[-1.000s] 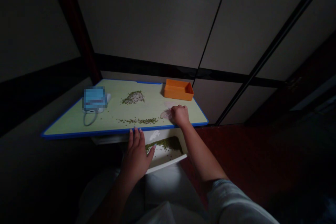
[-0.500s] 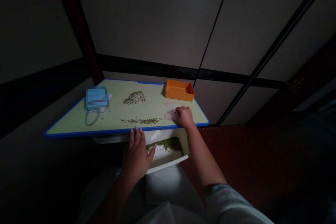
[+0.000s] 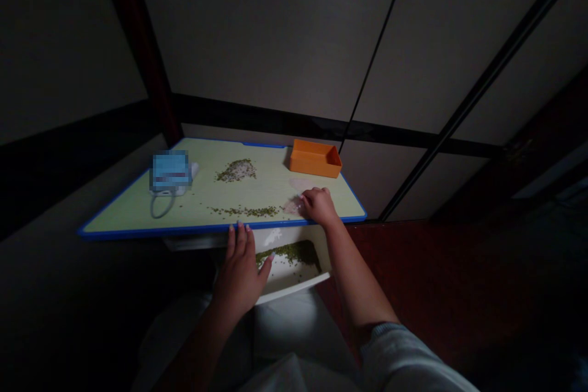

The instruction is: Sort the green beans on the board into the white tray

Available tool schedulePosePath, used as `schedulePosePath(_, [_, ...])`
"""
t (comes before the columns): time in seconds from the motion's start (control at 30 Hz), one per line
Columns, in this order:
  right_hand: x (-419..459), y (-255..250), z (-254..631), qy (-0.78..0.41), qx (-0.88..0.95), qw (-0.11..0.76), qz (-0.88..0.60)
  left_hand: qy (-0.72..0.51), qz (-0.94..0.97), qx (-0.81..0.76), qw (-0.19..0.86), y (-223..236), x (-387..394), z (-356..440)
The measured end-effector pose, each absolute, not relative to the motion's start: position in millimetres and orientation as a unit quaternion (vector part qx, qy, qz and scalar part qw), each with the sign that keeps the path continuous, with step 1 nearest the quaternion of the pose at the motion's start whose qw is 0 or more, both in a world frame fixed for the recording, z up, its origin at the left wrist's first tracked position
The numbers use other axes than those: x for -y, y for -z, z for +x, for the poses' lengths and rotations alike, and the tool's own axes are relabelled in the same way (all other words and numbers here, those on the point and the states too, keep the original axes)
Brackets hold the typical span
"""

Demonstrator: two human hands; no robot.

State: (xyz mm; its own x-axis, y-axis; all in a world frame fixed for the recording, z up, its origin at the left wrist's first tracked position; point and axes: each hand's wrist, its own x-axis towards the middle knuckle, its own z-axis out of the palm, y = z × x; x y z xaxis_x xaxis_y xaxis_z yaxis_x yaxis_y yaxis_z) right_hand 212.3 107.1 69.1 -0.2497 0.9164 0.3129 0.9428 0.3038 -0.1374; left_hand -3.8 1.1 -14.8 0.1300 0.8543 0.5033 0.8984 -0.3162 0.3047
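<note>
As seen from the head-worn camera, the right hand [image 3: 319, 207] is rested on a pale green board [image 3: 128, 215] with a blue rim, its fingers curled and drawn together beside a faint pinkish patch [image 3: 293, 205]; whether anything is enclosed cannot be told. The left hand [image 3: 239, 274] is held open, fingers spread and fingertips placed at the board's front edge, with the thumb angled toward a white tray [image 3: 285, 275] set just below that edge. Green mung beans [image 3: 287, 253] are collected along the tray's far side. On the board, more beans are seen in a loose heap [image 3: 236, 170] and a thin line [image 3: 243, 211]. An orange box [image 3: 315, 158] is placed at the far edge, and a pixelated blue object [image 3: 171, 170] with a looped cord [image 3: 160, 205] is placed at the left.
</note>
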Motion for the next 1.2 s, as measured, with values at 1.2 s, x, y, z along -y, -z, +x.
schedulePosePath(1.2, [-105,-70,214,0.008,0.806,0.166,-0.569,0.315,-0.749,0.583,0.031,15,-1,-3])
